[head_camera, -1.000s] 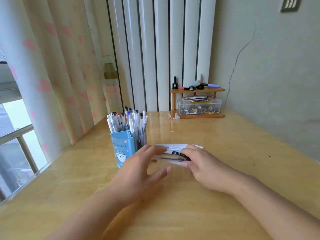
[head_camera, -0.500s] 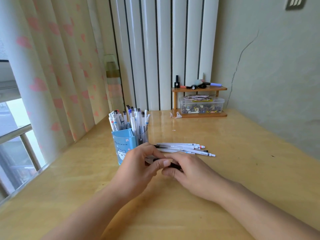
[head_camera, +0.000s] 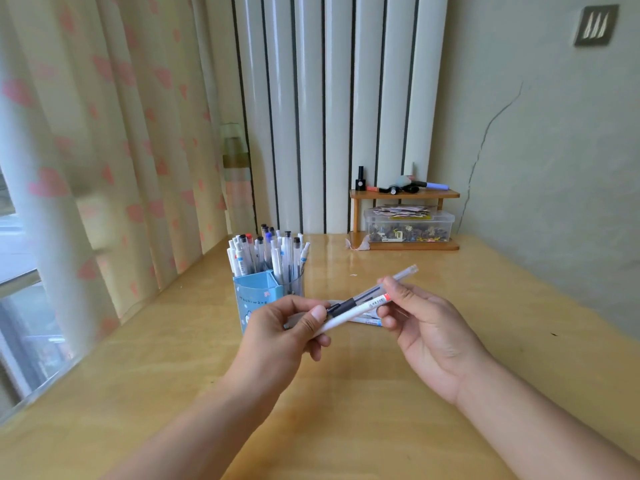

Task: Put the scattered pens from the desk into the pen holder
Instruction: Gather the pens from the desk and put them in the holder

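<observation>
the desk (head_camera: 485, 306) ran back to a wall, with the holder (head_camera: 265, 292) standing toward its left edge, already crowded with upright pens in its blue and its clear compartment. both hands were raised over the middle of the desk, just right of the holder. the left hand (head_camera: 280, 337) pinched two pens (head_camera: 360, 303) at their near ends between thumb and curled fingers; the right hand (head_camera: 426, 323) steadied their far part with fingers curled round them. one was clear with a dark grip, the other white with a red band. their long axis lay nearly level, slanting from lower left up toward the far right corner, the capped clear end pointing that way. more pens (head_camera: 367, 320) lay flat on the desk behind the hands.

to do this well, i'd say the pair needed squaring up end to end, then tipping upright over a gap in the holder. with so little room there, lowering them slowly, one hand guiding, looked wiser than dropping.
</observation>
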